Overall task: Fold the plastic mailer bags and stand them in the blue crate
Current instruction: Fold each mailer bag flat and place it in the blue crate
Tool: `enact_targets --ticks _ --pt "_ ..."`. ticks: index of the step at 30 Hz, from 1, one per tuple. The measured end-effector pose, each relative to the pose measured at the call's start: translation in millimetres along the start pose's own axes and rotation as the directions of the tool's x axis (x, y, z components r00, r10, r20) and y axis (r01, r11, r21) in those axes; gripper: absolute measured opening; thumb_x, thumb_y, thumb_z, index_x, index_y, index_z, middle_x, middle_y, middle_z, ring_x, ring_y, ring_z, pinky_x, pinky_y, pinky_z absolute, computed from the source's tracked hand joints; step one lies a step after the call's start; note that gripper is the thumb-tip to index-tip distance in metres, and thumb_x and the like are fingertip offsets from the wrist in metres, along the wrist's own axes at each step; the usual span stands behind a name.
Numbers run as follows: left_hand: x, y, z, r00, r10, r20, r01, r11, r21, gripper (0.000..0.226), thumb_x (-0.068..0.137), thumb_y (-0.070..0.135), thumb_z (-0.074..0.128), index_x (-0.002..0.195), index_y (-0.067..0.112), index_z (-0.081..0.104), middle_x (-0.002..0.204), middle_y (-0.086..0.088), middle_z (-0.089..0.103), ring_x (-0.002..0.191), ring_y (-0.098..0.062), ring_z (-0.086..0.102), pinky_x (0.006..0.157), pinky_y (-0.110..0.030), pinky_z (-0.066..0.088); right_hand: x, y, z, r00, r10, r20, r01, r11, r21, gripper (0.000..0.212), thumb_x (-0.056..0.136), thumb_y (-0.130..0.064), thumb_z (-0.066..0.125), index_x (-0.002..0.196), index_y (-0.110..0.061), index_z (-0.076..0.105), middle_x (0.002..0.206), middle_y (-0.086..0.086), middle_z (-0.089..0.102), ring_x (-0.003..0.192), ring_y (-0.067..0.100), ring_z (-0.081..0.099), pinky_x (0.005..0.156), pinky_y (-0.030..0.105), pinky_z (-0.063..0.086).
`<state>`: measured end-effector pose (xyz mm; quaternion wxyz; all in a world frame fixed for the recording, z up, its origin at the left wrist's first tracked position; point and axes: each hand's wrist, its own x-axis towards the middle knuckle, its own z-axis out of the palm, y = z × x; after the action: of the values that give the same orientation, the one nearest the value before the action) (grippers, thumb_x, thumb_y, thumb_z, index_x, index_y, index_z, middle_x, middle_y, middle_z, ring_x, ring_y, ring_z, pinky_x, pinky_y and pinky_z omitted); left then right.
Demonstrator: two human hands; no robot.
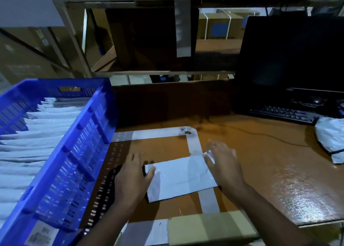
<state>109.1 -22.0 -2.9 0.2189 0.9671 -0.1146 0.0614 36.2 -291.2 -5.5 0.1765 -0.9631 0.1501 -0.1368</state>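
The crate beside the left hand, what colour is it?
Blue; the crate shows in the head view.

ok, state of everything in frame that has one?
mailer bag: folded, flat on the desk
left hand: thumb on the bag's left edge
right hand: fingers spread over the bag's right end
blue crate: holds a row of folded bags standing on edge
monitor: dark
keyboard: untouched
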Motion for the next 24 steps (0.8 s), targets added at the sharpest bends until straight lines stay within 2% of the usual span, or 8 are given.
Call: enact_targets --ticks 2,5,8,10,13,17,20,24 --pt "-3.7 3.2 3.3 0.993 0.098 -0.066 -0.091 0.991 0.098 0.047 0.092 0.048 0.064 0.13 0.021 0.057 0.125 0.001 0.058 0.107 -0.02 0.061 0.074 -0.031 0.052 -8.1 -10.7 4.4 0.993 -0.078 0.085 0.079 0.997 -0.011 0.043 0.105 -0.04 0.044 0.146 -0.027 0.049 0.155 -0.01 0.041 0.144 0.009 0.033 0.118 0.029 0.02" --pt "-14.0 23.9 13.7 0.98 0.197 0.033 -0.199 0.977 0.075 0.052 0.1 0.051 0.05 0.144 0.025 0.05 0.144 0.004 0.054 0.128 -0.018 0.053 0.104 -0.032 0.046 -15.0 -22.8 23.2 0.96 -0.201 0.195 0.209 0.978 -0.021 0.054 0.105 -0.047 0.028 0.155 -0.027 0.035 0.163 -0.009 0.024 0.151 0.009 0.019 0.12 0.025 0.0" --pt "-24.5 31.6 40.0 0.911 0.316 0.264 -0.335 0.942 0.027 0.074 0.099 0.067 0.011 0.161 0.027 0.02 0.167 0.011 0.012 0.154 -0.011 0.017 0.125 -0.03 0.012 -24.5 -23.6 44.2 0.932 -0.186 0.312 0.24 0.96 -0.146 0.061 0.105 -0.053 0.019 0.151 -0.021 0.042 0.159 -0.004 0.024 0.147 0.018 0.034 0.122 0.037 0.007" --pt "-31.8 22.2 56.6 0.874 0.365 0.32 -0.396 0.918 0.033 0.087 0.093 0.07 -0.011 0.162 0.023 0.014 0.167 0.01 0.001 0.156 -0.009 0.005 0.126 -0.036 0.003 -34.6 -19.9 56.0 0.931 -0.147 0.335 0.217 0.959 -0.182 0.065 0.105 -0.056 0.014 0.148 -0.018 0.045 0.157 0.002 0.033 0.142 0.023 0.043 0.114 0.043 0.018" --pt "-33.0 12.7 65.5 0.868 0.364 0.339 -0.407 0.911 0.066 0.082 0.099 0.065 -0.004 0.161 0.02 0.024 0.168 0.004 0.017 0.155 -0.012 0.011 0.121 -0.043 0.009 -40.0 -19.4 57.1 0.923 -0.129 0.361 0.2 0.966 -0.167 0.065 0.105 -0.059 0.017 0.151 -0.021 0.042 0.159 0.002 0.037 0.145 0.021 0.037 0.112 0.044 0.02" --pt "-29.0 17.4 62.7 0.859 0.372 0.351 -0.426 0.9 0.087 0.092 0.087 0.071 -0.021 0.162 0.024 0.004 0.168 0.008 -0.005 0.156 -0.01 -0.007 0.124 -0.044 0.002 -33.8 -16.1 54.7 0.915 -0.15 0.375 0.239 0.95 -0.202 0.063 0.105 -0.059 0.019 0.15 -0.023 0.042 0.159 0.0 0.036 0.145 0.02 0.038 0.114 0.042 0.016" --pt "-29.2 16.4 61.1 0.866 0.367 0.339 -0.416 0.906 0.083 0.083 0.097 0.066 -0.007 0.162 0.02 0.019 0.169 0.004 0.013 0.156 -0.014 0.002 0.123 -0.045 0.008 -38.7 -14.2 56.0 0.919 -0.166 0.357 0.24 0.955 -0.174 0.063 0.104 -0.061 0.024 0.154 -0.026 0.035 0.163 -0.003 0.027 0.15 0.017 0.024 0.117 0.041 0.012" --pt "-28.1 19.0 58.9 0.866 0.358 0.349 -0.408 0.91 0.079 0.095 0.084 0.071 -0.025 0.163 0.025 0.001 0.169 0.009 -0.008 0.155 -0.012 -0.014 0.127 -0.046 0.002 -31.3 -8.6 51.9 0.914 -0.226 0.336 0.271 0.958 -0.093 0.067 0.102 -0.066 0.018 0.16 -0.033 0.008 0.165 -0.011 -0.014 0.152 0.009 -0.015 0.121 0.035 -0.012"
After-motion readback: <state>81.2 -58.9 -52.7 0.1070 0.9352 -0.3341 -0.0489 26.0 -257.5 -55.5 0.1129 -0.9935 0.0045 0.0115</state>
